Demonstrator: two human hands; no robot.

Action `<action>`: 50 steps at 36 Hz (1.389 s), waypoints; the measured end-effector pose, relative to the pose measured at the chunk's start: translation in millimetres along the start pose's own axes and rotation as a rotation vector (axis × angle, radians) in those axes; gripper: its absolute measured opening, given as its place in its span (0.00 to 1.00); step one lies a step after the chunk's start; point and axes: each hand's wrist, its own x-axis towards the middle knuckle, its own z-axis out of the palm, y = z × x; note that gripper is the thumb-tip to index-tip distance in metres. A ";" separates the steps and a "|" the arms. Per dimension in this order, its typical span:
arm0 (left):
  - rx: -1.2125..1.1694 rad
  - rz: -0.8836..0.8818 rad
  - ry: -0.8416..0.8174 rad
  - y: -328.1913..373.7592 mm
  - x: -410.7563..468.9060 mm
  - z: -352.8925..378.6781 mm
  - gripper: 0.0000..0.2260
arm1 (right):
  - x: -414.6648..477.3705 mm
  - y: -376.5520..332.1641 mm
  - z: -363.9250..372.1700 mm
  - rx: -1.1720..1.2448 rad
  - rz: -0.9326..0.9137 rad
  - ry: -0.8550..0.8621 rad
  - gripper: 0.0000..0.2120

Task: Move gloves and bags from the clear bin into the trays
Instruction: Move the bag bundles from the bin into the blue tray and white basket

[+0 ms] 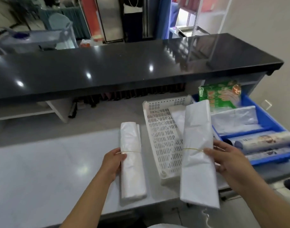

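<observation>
My left hand (111, 163) grips a white bag bundle (131, 162) tied with a yellow rubber band, resting on the grey counter left of the trays. My right hand (229, 160) holds a larger banded white bag bundle (198, 145) lifted over the white perforated tray (162, 137). Another white bag pack (178, 117) lies in that tray. To the right, the blue tray (272, 124) holds a clear bag pack (234, 119), a green packet (221, 96) and printed rolls (264, 142). The clear bin (34, 40) sits far back left.
A glossy black raised counter (124, 68) runs across the back above a shelf with dark items. The grey counter (42, 170) spreads out to the left. The blue tray overhangs the counter's right edge.
</observation>
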 end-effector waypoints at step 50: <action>0.393 -0.065 0.088 2.7 10.6 15.7 0.16 | 123.8 34.9 57.6 -0.861 -0.291 -0.224 0.24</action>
